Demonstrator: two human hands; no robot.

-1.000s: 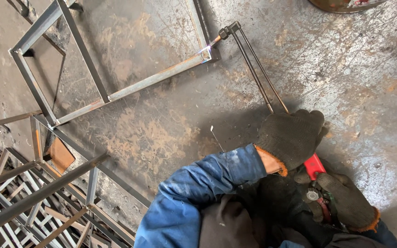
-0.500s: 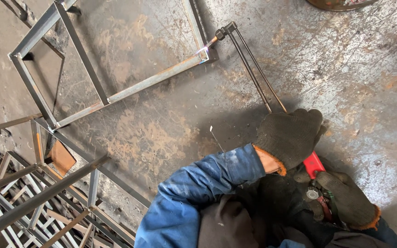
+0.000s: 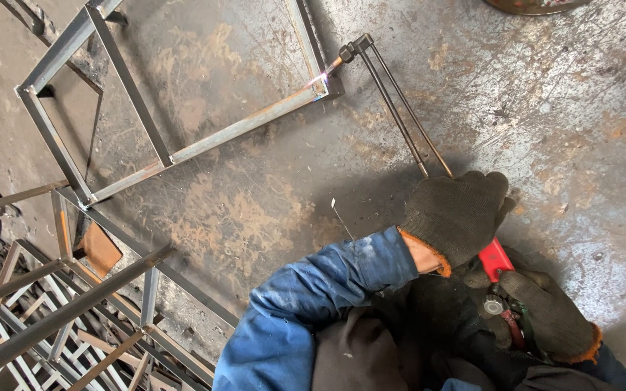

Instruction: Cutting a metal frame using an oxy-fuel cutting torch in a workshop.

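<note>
Nearest, the right hand (image 3: 556,322) in a dark glove has its grip closed around the valve end of the cutting torch (image 3: 400,116), partly hidden by dark cloth. Just above, the gloved left hand (image 3: 458,213) is clamped over the red handle (image 3: 496,258), covering most of it. The two thin tubes run up over the bare metal surface (image 3: 559,123) to the flame, which touches the corner of the steel frame (image 3: 168,156). At lower left, stacked frames (image 3: 74,318) are cut off by the edge.

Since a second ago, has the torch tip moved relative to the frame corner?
No, barely. The torch tip still sits just above-right of the metal frame's corner, flame on it, held by the gloved left hand.
</note>
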